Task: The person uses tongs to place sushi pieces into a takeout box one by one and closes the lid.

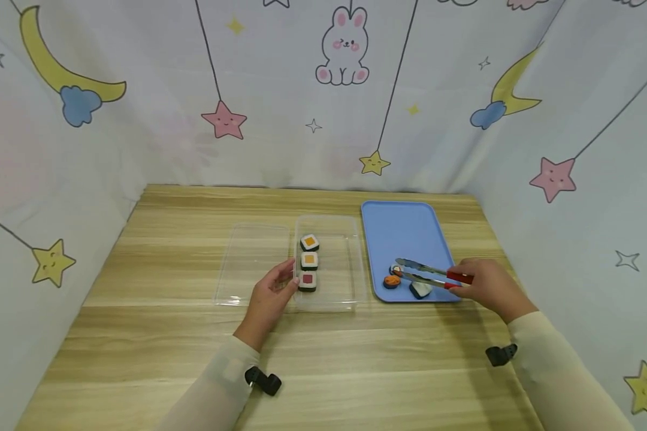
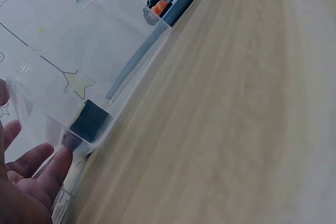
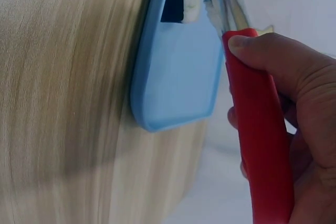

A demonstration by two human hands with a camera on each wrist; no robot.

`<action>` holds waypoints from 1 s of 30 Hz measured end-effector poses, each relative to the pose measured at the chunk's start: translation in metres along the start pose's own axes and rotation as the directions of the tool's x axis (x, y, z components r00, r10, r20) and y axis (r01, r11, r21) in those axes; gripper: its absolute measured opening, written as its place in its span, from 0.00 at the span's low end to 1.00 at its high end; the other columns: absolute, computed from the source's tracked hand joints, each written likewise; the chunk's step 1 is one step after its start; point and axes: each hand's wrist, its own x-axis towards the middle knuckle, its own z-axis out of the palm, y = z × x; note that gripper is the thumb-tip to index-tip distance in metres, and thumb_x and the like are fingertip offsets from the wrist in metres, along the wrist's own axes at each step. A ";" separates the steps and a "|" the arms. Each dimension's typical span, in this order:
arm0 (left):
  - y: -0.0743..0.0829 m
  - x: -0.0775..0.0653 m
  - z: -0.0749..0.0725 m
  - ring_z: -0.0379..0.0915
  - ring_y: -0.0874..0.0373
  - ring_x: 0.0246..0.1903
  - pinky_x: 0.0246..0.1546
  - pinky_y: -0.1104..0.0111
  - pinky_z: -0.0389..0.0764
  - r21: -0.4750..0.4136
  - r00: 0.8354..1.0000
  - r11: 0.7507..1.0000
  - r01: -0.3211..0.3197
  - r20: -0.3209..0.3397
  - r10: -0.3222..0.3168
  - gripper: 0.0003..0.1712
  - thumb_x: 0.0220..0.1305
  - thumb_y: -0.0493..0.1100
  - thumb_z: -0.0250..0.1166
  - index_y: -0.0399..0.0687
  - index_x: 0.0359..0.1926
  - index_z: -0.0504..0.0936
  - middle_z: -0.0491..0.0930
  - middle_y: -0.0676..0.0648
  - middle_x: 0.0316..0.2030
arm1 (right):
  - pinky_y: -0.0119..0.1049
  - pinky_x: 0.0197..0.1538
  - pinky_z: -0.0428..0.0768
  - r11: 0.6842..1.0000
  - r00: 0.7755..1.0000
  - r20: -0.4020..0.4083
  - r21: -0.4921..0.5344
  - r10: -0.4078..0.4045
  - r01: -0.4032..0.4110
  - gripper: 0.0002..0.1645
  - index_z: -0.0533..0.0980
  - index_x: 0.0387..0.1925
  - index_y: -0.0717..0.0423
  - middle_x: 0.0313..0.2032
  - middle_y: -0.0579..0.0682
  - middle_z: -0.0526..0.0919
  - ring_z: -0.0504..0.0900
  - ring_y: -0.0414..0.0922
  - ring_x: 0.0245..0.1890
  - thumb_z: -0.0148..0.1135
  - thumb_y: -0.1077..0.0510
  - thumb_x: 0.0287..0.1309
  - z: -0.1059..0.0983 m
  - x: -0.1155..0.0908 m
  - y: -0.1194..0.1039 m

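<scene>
In the head view, we find the right hand (image 1: 487,286), its fingers grasping red-handled tongs (image 1: 428,269) over 3 sushi pieces (image 1: 392,282) on the blue tray (image 1: 401,227), 3 more pieces (image 1: 309,261) lying in the clear box (image 1: 334,263); we judge them light, slightly soft and best pinched by their sides. In the left wrist view, we note the left hand (image 2: 31,187), fingers loosely extended against the box. In the right wrist view, 1 blocky piece (image 3: 184,1), dark and white, shows on the tray beside the tongs.

We found the red-handled tongs (image 1: 425,267) pointing left, tips at a small roll (image 1: 392,269) on the blue tray (image 1: 401,230); left of it, the open clear container (image 1: 335,269) held three square sushi pieces (image 1: 310,260) lined along its left side.
</scene>
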 end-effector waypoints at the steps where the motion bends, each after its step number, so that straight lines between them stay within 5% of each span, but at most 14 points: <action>1: 0.005 -0.002 0.000 0.73 0.42 0.65 0.61 0.55 0.77 0.000 1.000 1.000 0.003 0.003 -0.003 0.29 0.73 0.35 0.65 0.38 0.72 0.72 0.75 0.35 0.67 | 0.45 0.40 0.83 1.000 1.000 0.000 0.004 0.003 -0.003 0.22 0.86 0.50 0.63 0.42 0.52 0.88 0.84 0.49 0.38 0.79 0.59 0.54 0.000 0.000 0.000; 5: 0.017 -0.007 0.000 0.73 0.41 0.65 0.61 0.57 0.78 0.009 1.000 1.000 0.000 0.010 0.000 0.29 0.73 0.35 0.64 0.36 0.72 0.72 0.74 0.34 0.67 | 0.44 0.39 0.83 1.000 1.000 -0.011 0.022 0.008 -0.007 0.23 0.86 0.51 0.64 0.42 0.53 0.88 0.84 0.48 0.37 0.79 0.58 0.54 0.000 0.000 0.000; 17: 0.015 -0.006 -0.001 0.73 0.43 0.66 0.62 0.56 0.77 -0.011 1.000 1.000 0.014 0.011 -0.014 0.29 0.73 0.35 0.65 0.40 0.72 0.73 0.75 0.37 0.67 | 0.36 0.31 0.79 0.998 0.989 -0.134 0.030 -0.058 0.063 0.22 0.87 0.49 0.61 0.35 0.51 0.86 0.78 0.42 0.29 0.81 0.59 0.53 -0.008 0.007 -0.004; 30: 0.015 -0.005 -0.002 0.73 0.43 0.65 0.62 0.58 0.78 -0.001 1.000 1.000 0.008 0.012 -0.008 0.29 0.73 0.35 0.65 0.39 0.72 0.73 0.76 0.37 0.67 | 0.37 0.35 0.83 0.986 0.984 -0.120 0.084 -0.135 0.145 0.22 0.87 0.51 0.56 0.40 0.48 0.87 0.81 0.45 0.35 0.81 0.59 0.53 -0.024 0.045 -0.056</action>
